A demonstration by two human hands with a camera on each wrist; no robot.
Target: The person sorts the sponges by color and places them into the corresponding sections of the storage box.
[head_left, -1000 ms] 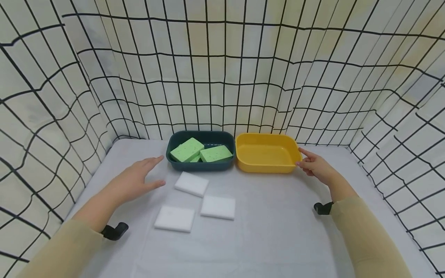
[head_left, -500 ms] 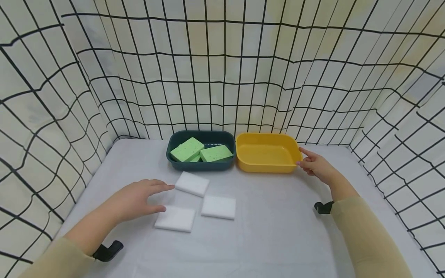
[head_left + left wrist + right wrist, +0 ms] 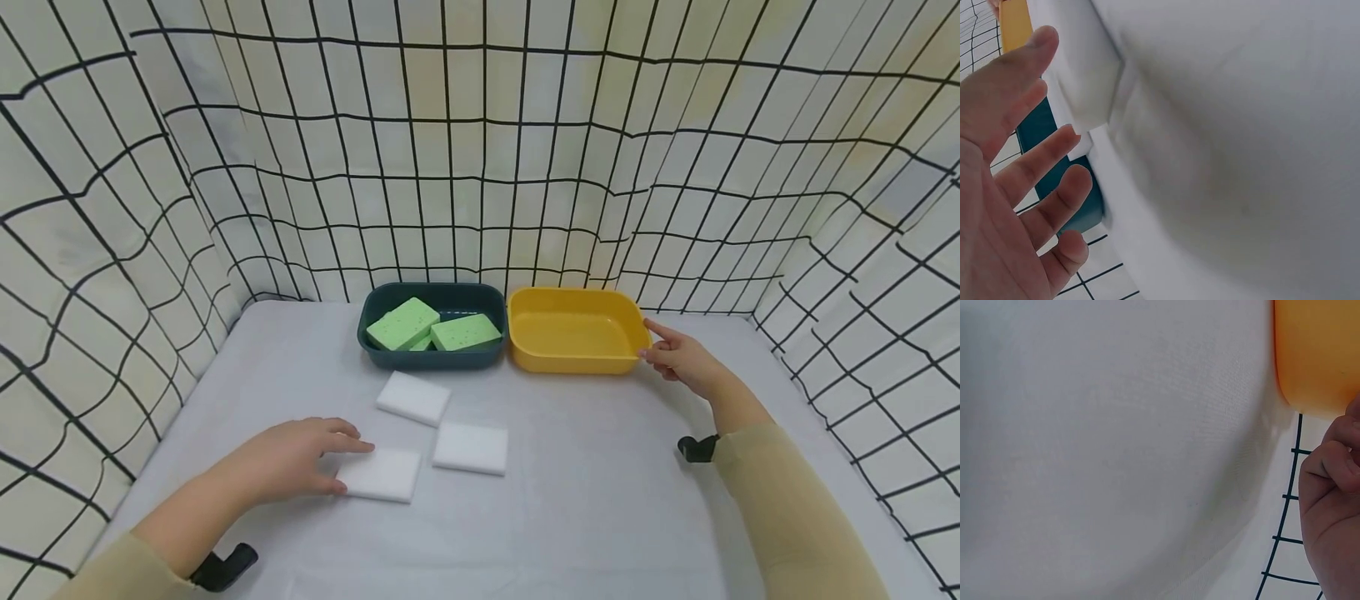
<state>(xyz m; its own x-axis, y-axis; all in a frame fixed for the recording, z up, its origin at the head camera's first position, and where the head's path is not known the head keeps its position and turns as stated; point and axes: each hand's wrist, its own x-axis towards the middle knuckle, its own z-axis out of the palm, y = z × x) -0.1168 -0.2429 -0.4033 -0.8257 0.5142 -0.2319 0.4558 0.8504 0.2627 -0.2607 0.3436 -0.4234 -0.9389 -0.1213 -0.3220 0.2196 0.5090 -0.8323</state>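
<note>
My left hand [image 3: 296, 462] is at the left edge of the nearest white pad [image 3: 384, 477], a flat rectangular block that may be a sponge. Its index fingertip overlaps the pad's top in the head view, and the thumb is by the near left edge; contact cannot be told. In the left wrist view the fingers [image 3: 1054, 215] are spread beside the pad [image 3: 1088, 69]. My right hand [image 3: 684, 360] touches the right end of the yellow tub [image 3: 573, 365] with an extended index finger and the thumb, both outside the wall. Its other fingers [image 3: 1329, 469] bend loosely.
Two more white pads [image 3: 414, 397] lie on the white-covered table [image 3: 585, 500]. Behind them, a dark green tub [image 3: 435, 360] holds several green sponges [image 3: 467, 332] and stands against the yellow tub. Black-gridded white sheeting [image 3: 480, 167] surrounds the table at the back and sides.
My left hand has come down and toward me from beside the green tub to the nearest white pad. The right hand, both tubs and the pads stay in place.
</note>
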